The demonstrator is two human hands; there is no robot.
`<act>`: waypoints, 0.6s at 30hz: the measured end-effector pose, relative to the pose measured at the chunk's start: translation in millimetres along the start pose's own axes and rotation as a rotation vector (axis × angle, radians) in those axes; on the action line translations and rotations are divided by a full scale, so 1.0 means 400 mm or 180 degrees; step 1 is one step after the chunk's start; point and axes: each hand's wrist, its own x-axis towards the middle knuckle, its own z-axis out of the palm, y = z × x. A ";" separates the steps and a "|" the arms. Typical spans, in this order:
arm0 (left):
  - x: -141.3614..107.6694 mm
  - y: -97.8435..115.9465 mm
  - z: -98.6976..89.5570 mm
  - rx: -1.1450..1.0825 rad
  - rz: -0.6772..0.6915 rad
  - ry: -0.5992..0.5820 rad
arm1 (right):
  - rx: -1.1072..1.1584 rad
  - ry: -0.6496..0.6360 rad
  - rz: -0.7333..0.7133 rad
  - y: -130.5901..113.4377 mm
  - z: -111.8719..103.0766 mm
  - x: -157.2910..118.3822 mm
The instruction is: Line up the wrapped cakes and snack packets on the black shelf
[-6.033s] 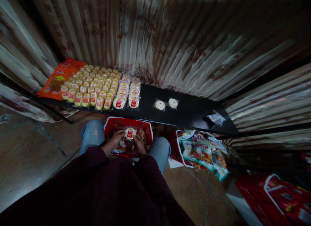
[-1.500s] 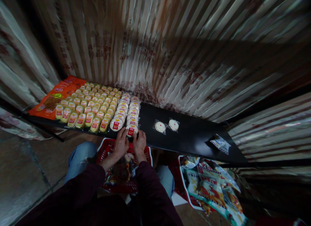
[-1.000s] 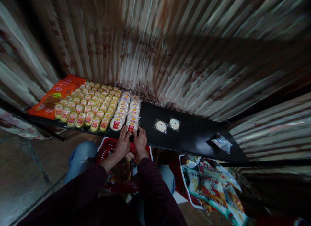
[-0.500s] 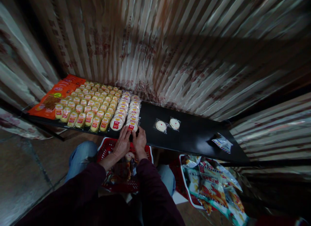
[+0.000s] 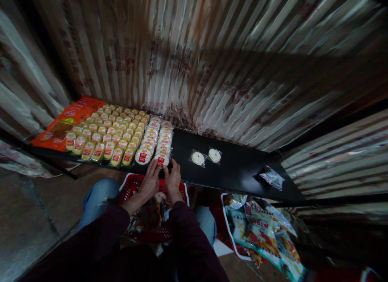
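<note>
At the front end of the right-hand row of white round cakes, both hands hold one wrapped round cake (image 5: 161, 159) with a red label. My left hand (image 5: 150, 181) has its fingertips on the near left edge of the wrapper. From the near right side, my right hand (image 5: 173, 180) pinches the wrapper, its index finger raised along the edge. A second row of white cakes (image 5: 143, 155) lies just left, overlapping front to back. Farther left stand several rows of yellow wrapped cakes (image 5: 117, 155).
Two loose round cakes (image 5: 198, 158) lie right of the rows on the black shelf (image 5: 233, 174). A crumpled packet (image 5: 273, 178) sits near its right end. Below are a red basket (image 5: 131, 187) between my knees and another basket (image 5: 226, 217) of snack bags. An orange bag (image 5: 54, 132) lies far left.
The view has shifted slightly, so everything sits a little more to the left. Both hands stay at the same front cake, with only small finger movement.
</note>
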 end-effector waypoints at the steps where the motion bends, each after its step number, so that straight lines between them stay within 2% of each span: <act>1: -0.002 0.000 0.001 0.0007 0.0012 -0.0009 | 0.0084 0.0085 -0.0036 0.004 -0.002 -0.010; 7: -0.017 0.010 0.002 0.0127 0.0089 -0.0003 | 0.0389 0.0397 -0.0220 0.025 -0.017 -0.095; 10: -0.026 0.014 -0.002 0.0203 0.0091 -0.0028 | 0.0414 0.0384 -0.0262 0.037 -0.016 -0.140; 13: -0.031 0.013 -0.005 0.0287 0.0094 -0.0103 | 0.0266 0.0146 -0.0216 0.061 -0.003 -0.183; 18: -0.030 0.006 -0.003 0.0380 0.0055 -0.0132 | -0.0286 -0.0500 -0.0114 0.130 0.022 -0.265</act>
